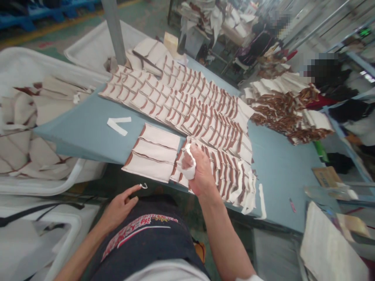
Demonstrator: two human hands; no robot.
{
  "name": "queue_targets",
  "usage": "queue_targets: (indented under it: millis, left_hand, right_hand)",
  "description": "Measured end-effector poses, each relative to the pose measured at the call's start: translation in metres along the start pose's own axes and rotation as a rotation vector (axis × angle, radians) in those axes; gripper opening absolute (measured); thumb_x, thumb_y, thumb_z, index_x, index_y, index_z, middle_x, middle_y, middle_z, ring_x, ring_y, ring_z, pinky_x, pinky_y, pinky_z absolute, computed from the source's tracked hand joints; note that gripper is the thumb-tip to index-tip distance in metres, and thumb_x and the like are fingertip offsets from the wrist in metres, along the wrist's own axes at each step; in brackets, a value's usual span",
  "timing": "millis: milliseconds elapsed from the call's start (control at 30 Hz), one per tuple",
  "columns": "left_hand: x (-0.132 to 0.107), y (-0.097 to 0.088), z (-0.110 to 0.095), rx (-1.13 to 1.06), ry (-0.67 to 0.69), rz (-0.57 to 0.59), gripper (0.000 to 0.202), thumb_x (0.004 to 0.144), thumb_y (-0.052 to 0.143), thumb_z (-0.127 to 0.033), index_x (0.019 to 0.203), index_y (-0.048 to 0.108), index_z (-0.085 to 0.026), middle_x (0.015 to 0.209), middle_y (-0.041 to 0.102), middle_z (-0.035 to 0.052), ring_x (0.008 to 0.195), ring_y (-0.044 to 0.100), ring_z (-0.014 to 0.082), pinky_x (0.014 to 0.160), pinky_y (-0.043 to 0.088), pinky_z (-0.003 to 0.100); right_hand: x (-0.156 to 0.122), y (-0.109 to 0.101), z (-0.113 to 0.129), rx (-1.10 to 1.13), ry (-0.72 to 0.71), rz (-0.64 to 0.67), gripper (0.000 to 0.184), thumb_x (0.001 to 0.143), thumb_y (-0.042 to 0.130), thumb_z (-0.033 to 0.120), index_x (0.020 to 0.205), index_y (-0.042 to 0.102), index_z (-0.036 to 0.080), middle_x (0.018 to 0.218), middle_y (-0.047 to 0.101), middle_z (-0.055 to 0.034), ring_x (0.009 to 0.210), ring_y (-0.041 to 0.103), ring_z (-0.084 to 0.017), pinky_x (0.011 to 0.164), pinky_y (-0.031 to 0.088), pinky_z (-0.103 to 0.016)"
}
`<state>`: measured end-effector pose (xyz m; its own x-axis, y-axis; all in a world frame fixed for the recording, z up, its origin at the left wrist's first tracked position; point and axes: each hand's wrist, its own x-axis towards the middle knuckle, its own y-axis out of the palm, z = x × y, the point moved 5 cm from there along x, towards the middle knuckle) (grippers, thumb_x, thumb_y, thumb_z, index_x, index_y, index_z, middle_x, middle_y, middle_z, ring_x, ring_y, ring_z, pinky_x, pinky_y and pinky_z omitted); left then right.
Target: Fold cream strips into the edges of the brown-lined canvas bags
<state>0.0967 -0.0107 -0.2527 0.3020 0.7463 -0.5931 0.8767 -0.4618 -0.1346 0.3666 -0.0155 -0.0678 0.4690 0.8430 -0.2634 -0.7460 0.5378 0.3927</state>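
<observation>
My right hand [197, 168] is closed, its fingers wrapped in white tape, and it rests on a row of cream fabric pieces with brown edges [225, 171] near the front of the blue table [88, 132]. My left hand [120, 208] hangs below the table edge by my dark apron [146, 238], pinching a tiny white scrap [143, 185] at its fingertips. Just left of my right hand lie three larger cream pieces [154, 152].
Long overlapping rows of the same pieces [187, 101] cover the table's middle. Two white strips [118, 124] lie at the left. White bins with cream fabric [32, 117] stand at the left. A heap of pieces [287, 109] and other people sit at the far right. A grey post [115, 31] rises at the back.
</observation>
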Motion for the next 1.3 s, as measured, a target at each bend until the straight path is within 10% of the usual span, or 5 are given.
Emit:
queue_targets:
  millis: [600, 967, 1067, 1167, 1300]
  left_hand:
    - [-0.047, -0.040, -0.016, -0.464, -0.075, -0.272, 0.044, 0.065, 0.088, -0.057, 0.075, 0.066, -0.020, 0.079, 0.076, 0.0005, 0.049, 0.045, 0.0087, 0.046, 0.045, 0.024]
    - [-0.052, -0.032, -0.015, -0.534, -0.106, -0.097, 0.054, 0.094, 0.065, -0.071, 0.123, 0.070, -0.026, 0.053, 0.037, -0.0129, 0.044, 0.041, 0.0140, 0.049, 0.050, 0.027]
    - [-0.038, -0.035, 0.007, -0.451, -0.188, -0.041, 0.090, 0.094, 0.061, -0.080, 0.167, 0.046, -0.030, 0.095, 0.080, 0.0061, 0.068, 0.072, 0.0227, 0.059, 0.061, 0.034]
    - [-0.018, -0.047, 0.033, -0.346, -0.274, -0.070, 0.100, 0.092, 0.066, -0.082, 0.173, 0.040, -0.029, 0.166, 0.058, 0.0279, 0.101, 0.081, 0.0333, 0.060, 0.063, 0.035]
    - [-0.003, -0.060, 0.052, -0.332, -0.280, -0.080, 0.084, 0.105, 0.050, -0.081, 0.165, 0.050, -0.022, 0.158, 0.065, 0.0244, 0.091, 0.081, 0.0253, 0.063, 0.064, 0.034]
  right_hand:
    - [-0.033, 0.015, -0.066, -0.333, 0.256, 0.140, 0.051, 0.079, 0.082, 0.067, 0.079, 0.059, 0.021, 0.061, 0.053, 0.0066, 0.051, 0.040, -0.008, 0.048, 0.033, -0.022]
    - [-0.043, 0.020, -0.094, -0.314, 0.334, 0.139, 0.053, 0.077, 0.083, 0.069, 0.079, 0.061, 0.021, 0.060, 0.057, 0.0059, 0.049, 0.044, -0.008, 0.046, 0.036, -0.021]
    - [-0.045, 0.020, -0.095, -0.308, 0.343, 0.134, 0.056, 0.076, 0.085, 0.071, 0.079, 0.061, 0.021, 0.060, 0.057, 0.0062, 0.049, 0.044, -0.008, 0.045, 0.036, -0.021]
    - [-0.046, 0.018, -0.095, -0.304, 0.342, 0.124, 0.056, 0.076, 0.085, 0.071, 0.080, 0.061, 0.021, 0.061, 0.058, 0.0058, 0.049, 0.044, -0.008, 0.046, 0.036, -0.021]
    - [-0.047, 0.013, -0.093, -0.304, 0.334, 0.107, 0.052, 0.080, 0.084, 0.068, 0.081, 0.061, 0.021, 0.062, 0.059, 0.0054, 0.050, 0.044, -0.008, 0.047, 0.035, -0.021]
